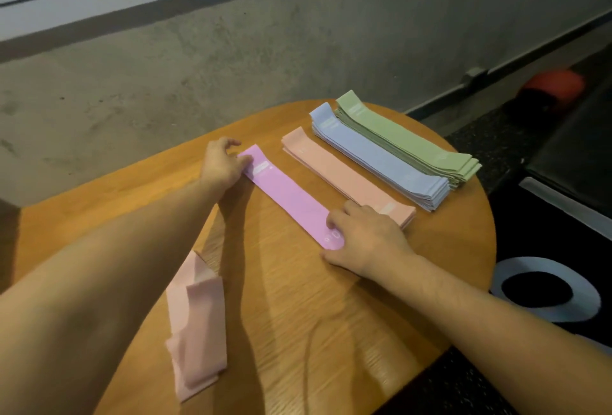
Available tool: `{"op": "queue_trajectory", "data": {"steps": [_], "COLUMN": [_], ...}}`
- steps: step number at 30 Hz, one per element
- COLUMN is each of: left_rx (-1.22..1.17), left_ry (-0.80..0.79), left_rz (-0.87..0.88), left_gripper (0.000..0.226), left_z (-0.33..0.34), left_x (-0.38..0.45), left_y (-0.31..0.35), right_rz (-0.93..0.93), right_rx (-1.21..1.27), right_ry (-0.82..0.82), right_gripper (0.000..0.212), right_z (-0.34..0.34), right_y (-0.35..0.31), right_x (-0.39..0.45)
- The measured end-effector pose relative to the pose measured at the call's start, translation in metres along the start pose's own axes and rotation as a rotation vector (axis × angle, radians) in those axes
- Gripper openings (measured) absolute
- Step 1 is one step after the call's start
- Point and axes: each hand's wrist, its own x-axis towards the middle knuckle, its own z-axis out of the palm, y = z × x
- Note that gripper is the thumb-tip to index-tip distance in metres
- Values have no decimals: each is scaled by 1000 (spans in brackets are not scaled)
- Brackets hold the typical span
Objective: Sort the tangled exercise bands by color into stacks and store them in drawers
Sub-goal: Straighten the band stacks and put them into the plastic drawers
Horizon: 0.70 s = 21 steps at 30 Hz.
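Loose pink band [195, 325] lower left on desk [298, 332], unsorted. Left hand [222, 163] pinches, right hand [367, 235] presses flat purple band [288, 197] at centre. Peach stack [344, 179], blue stack [381, 163], green stack [407, 139] done upper right; drawers unseen.

The purple band [288, 198] has both ends covered by the hands. The orange object [552, 86] on the floor is too blurred to identify. The table [298, 332] runs off the lower edge.
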Motion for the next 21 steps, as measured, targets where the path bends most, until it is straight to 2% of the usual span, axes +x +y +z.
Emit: {"op": "queue_trajectory", "data": {"steps": [3,6,10,14,18,21], "left_rx": [-29,17,32,78,161,277], "left_ry": [50,58,-40,-205,-306,-351], "left_rz": [27,139,201,248,297,334], "left_gripper": [30,14,1,6,11,44], "left_z": [-11,-30,-67,-100,-121,-128], "left_x": [-9,-29,-71,-125,-170,-195], "left_y": [5,9,1,-19,-47,-66], "right_rz": [-31,-86,-169,-244,-292,-329], "right_rx": [-32,5,69,113,158,156], "right_ry": [72,119,116,96,70,41], "right_gripper": [61,51,36,32,28,27], "right_z": [-3,-8,-15,-10,-2,1], "right_y": [-3,-12,-34,-64,-95,-114], "right_x": [-1,-3,-11,-16,-19,-21]}}
